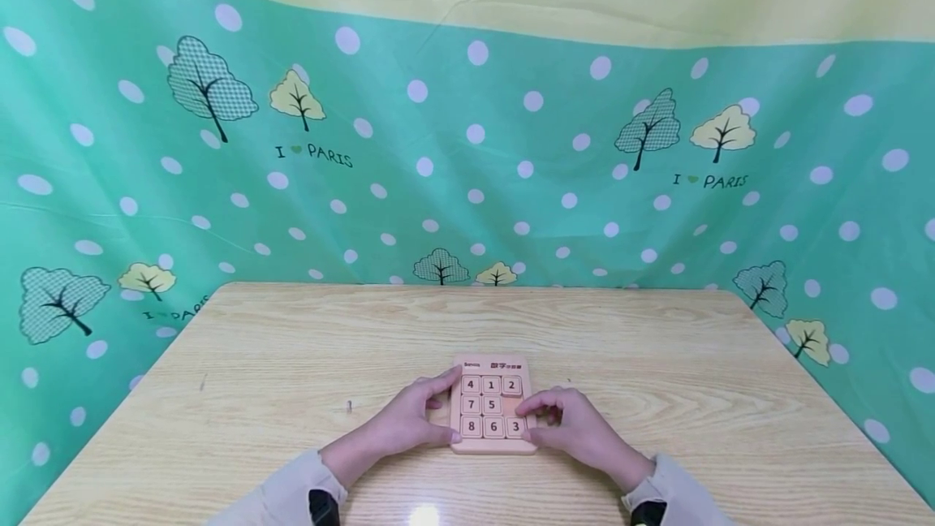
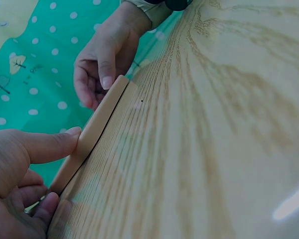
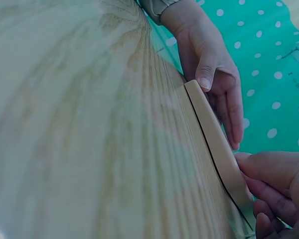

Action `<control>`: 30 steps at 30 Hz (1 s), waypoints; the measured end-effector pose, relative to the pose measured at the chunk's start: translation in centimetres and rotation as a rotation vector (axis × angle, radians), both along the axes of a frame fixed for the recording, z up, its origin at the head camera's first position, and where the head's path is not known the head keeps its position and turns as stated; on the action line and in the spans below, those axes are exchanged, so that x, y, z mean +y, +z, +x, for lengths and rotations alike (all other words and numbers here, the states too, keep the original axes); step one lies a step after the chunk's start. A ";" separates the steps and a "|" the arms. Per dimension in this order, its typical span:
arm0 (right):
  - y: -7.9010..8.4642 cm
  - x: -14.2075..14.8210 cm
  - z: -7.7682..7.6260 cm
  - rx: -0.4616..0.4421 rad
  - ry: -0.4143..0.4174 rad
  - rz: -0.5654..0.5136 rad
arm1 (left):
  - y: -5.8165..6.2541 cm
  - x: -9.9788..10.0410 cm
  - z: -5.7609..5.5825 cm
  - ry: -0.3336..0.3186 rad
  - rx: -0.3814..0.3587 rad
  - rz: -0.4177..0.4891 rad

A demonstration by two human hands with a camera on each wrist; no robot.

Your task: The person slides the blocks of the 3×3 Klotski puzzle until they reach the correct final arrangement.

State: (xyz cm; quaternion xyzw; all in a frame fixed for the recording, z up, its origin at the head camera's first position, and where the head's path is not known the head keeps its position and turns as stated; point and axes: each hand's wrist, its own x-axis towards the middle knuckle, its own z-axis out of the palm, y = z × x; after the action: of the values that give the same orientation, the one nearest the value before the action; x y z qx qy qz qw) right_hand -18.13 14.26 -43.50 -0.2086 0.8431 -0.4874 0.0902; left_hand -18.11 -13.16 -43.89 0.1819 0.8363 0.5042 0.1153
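A pink sliding number puzzle lies flat on the table. Its tiles read 4, 1, 2 on top, 7 and 5 in the middle, and 8, 6, 3 at the bottom; the middle row's right slot holds no tile. My left hand holds the puzzle's left side, index finger near the upper corner and thumb at the lower corner. At the right edge, my right hand has its thumb beside tile 3 and its bent index fingertip at the vacant slot. Both wrist views show the puzzle's side edge between the hands, its tiles hidden.
The wood-grain table extends around the puzzle on all sides. Behind it hangs a green dotted cloth printed with trees. Glare shows near the front edge.
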 end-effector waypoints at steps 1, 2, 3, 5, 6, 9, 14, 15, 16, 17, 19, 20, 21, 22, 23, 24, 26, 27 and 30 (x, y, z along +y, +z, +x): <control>0.0 0.0 0.0 0.005 -0.004 0.003 | 0.0 0.0 0.0 -0.001 -0.003 0.000; -0.1 0.0 0.0 0.015 -0.009 0.007 | 0.0 0.0 0.0 0.000 -0.006 -0.003; -0.1 0.0 0.1 0.024 -0.015 0.009 | 0.0 0.0 0.0 0.000 -0.008 -0.007; -0.2 0.0 0.1 0.040 -0.030 0.017 | -0.1 0.0 0.0 0.000 -0.007 -0.013; -0.2 0.0 0.1 0.049 -0.037 0.021 | -0.1 0.0 -0.1 0.000 -0.005 -0.017; -0.3 -0.1 0.0 0.069 -0.058 0.037 | -0.1 0.0 -0.1 -0.001 0.008 -0.026; -0.3 -0.2 -0.3 0.108 -0.086 0.060 | 0.0 0.0 0.0 -0.002 0.020 -0.021; -0.3 -0.3 -0.4 0.111 -0.094 0.069 | 0.0 0.0 0.0 -0.001 0.019 -0.018; -0.3 -0.3 -0.5 0.110 -0.102 0.077 | 0.0 0.0 0.0 0.000 0.019 -0.015; -0.4 -0.3 -0.6 0.109 -0.108 0.081 | 0.1 0.0 0.1 0.000 0.019 -0.013; -0.4 -0.4 -0.8 0.112 -0.121 0.091 | 0.0 0.0 0.1 0.002 0.017 -0.011; -0.4 -0.4 -0.9 0.111 -0.125 0.093 | 0.0 0.0 0.1 0.003 0.013 -0.013; -0.4 -0.4 -1.0 0.111 -0.129 0.094 | 0.0 0.0 0.1 0.004 0.011 -0.012; -0.5 -0.5 -1.1 0.116 -0.129 0.093 | 0.0 0.0 0.1 0.004 0.010 -0.013; -0.5 -0.5 -1.2 0.122 -0.130 0.095 | -0.1 0.0 0.1 0.005 0.009 -0.018; -0.5 -0.5 -1.3 0.129 -0.130 0.094 | -0.1 0.0 0.1 0.004 0.009 -0.020; -0.5 -0.6 -1.4 0.136 -0.131 0.092 | -0.1 0.0 0.0 0.002 0.011 -0.022; -0.5 -0.6 -1.4 0.138 -0.133 0.091 | -0.1 0.0 0.0 0.000 0.016 -0.022; -0.5 -0.7 -1.5 0.138 -0.142 0.086 | -0.1 0.0 0.0 -0.005 0.023 -0.028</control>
State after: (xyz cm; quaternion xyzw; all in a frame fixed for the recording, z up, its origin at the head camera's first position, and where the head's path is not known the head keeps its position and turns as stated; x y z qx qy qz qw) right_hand -19.59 13.56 -44.02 -0.1774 0.8800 -0.4405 0.0063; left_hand -18.08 -13.21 -43.96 0.1882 0.8441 0.4899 0.1097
